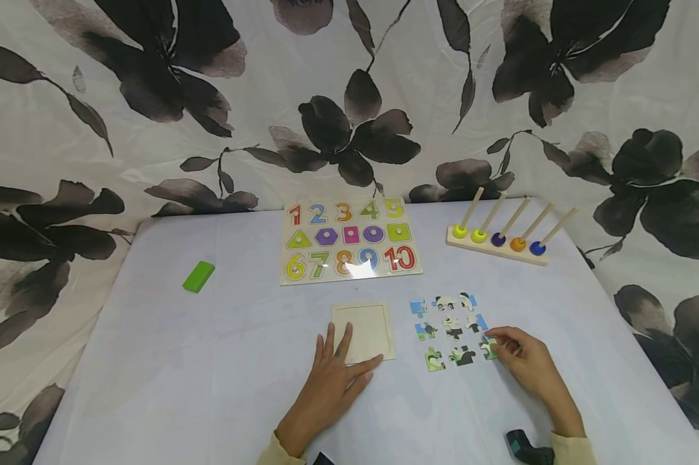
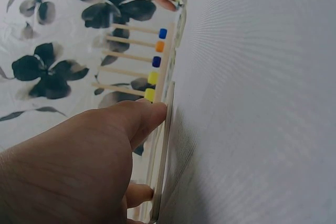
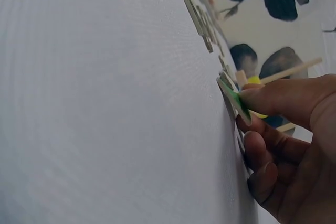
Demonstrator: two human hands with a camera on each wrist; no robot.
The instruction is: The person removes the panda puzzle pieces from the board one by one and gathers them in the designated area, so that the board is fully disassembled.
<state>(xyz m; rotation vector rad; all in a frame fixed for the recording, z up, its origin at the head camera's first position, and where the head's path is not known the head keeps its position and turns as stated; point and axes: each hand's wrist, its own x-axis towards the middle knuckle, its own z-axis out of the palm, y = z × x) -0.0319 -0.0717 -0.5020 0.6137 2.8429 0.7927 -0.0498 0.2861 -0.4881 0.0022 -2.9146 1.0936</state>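
Observation:
A square wooden puzzle frame (image 1: 363, 333) lies on the table, and my left hand (image 1: 333, 381) rests on its lower left part with the fingers spread. In the left wrist view the thumb (image 2: 149, 113) touches the frame's edge. To the right, my right hand (image 1: 524, 361) pinches a green jigsaw puzzle piece (image 1: 488, 349) between thumb and fingers. In the right wrist view that piece (image 3: 233, 98) is tilted, one edge up from the cloth. Several other panda jigsaw pieces (image 1: 452, 327) are laid out in loose rows between the two hands.
Behind the frame lies a number and shape board (image 1: 351, 241). A wooden peg stand (image 1: 497, 247) with coloured beads stands at the back right. A green block (image 1: 199, 277) is at the left. Near my right forearm lies a black object (image 1: 528, 449).

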